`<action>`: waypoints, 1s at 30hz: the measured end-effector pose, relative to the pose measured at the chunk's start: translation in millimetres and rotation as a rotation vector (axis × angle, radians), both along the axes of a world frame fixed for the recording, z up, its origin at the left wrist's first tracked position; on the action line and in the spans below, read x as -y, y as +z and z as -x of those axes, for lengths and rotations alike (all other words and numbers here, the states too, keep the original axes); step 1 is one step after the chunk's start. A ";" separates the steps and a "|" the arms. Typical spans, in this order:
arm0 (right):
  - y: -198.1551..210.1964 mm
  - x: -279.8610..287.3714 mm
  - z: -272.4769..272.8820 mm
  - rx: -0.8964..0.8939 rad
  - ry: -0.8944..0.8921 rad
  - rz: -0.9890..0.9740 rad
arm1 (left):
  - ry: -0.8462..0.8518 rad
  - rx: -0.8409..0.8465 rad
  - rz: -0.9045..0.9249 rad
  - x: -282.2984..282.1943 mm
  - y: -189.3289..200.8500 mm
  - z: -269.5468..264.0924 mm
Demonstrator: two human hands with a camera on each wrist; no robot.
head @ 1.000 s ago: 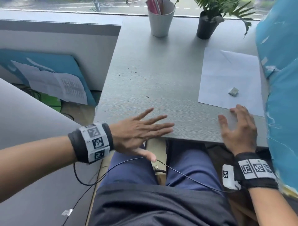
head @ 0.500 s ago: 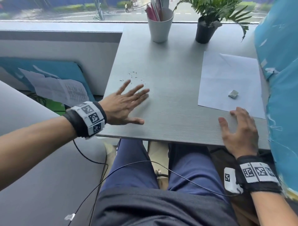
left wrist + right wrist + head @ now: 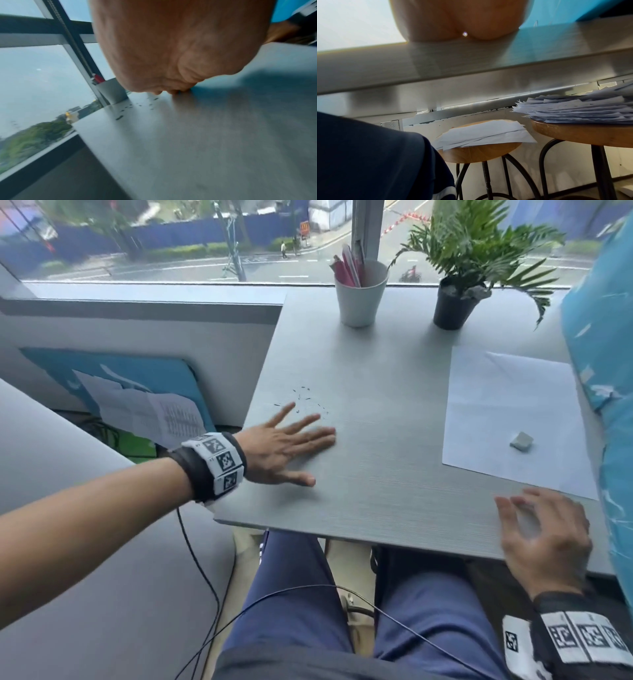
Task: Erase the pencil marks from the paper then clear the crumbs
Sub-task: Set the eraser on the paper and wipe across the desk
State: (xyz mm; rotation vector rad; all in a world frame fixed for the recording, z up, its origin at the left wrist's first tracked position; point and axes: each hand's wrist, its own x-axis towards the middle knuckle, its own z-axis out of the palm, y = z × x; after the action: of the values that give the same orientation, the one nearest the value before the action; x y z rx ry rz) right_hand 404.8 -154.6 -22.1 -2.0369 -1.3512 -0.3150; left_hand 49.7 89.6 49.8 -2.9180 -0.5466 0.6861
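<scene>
Grey counter (image 3: 394,474) runs under a street-facing window. Left hand (image 3: 284,450) lies flat on it, grip apart and fingers straight, fingertips just short of the crumbs (image 3: 305,400). Right hand (image 3: 544,539) rests spread at the near edge, grip apart, holding nothing. Paper (image 3: 507,412) lies to the right with the eraser (image 3: 521,441) on it. Cup (image 3: 359,296) and plant (image 3: 455,296) stand at the back.

Table (image 3: 394,491): matt grey laminate, fine linear grain. Paper (image 3: 507,419): white, smooth, faintly creased. Stools (image 3: 481,155): worn wood seats, black metal legs; cup (image 3: 361,299) matt white.
</scene>
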 end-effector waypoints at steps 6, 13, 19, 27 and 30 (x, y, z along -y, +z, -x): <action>3.7 -0.8 1.8 0.009 -0.015 0.039 | -0.016 0.130 0.057 16.2 11.8 -23.7; 6.5 -4.8 3.7 0.014 -0.031 0.008 | -0.012 0.070 0.130 4.2 -7.5 -15.7; 6.6 -6.0 5.1 0.022 -0.038 0.000 | 0.419 0.244 0.334 -81.9 8.4 -3.0; 8.3 -11.2 11.0 0.037 -0.085 -0.090 | 0.282 0.068 0.379 -81.9 -6.3 -2.8; 10.6 -12.9 10.9 0.031 -0.072 -0.077 | 0.200 0.149 0.461 -61.8 -1.1 7.2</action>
State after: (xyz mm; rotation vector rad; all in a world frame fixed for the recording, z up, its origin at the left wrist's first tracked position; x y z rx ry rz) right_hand 393.9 -141.7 -11.4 -2.0277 -1.2667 -0.4260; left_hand 42.5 151.4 48.8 -3.3980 -0.7993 0.7006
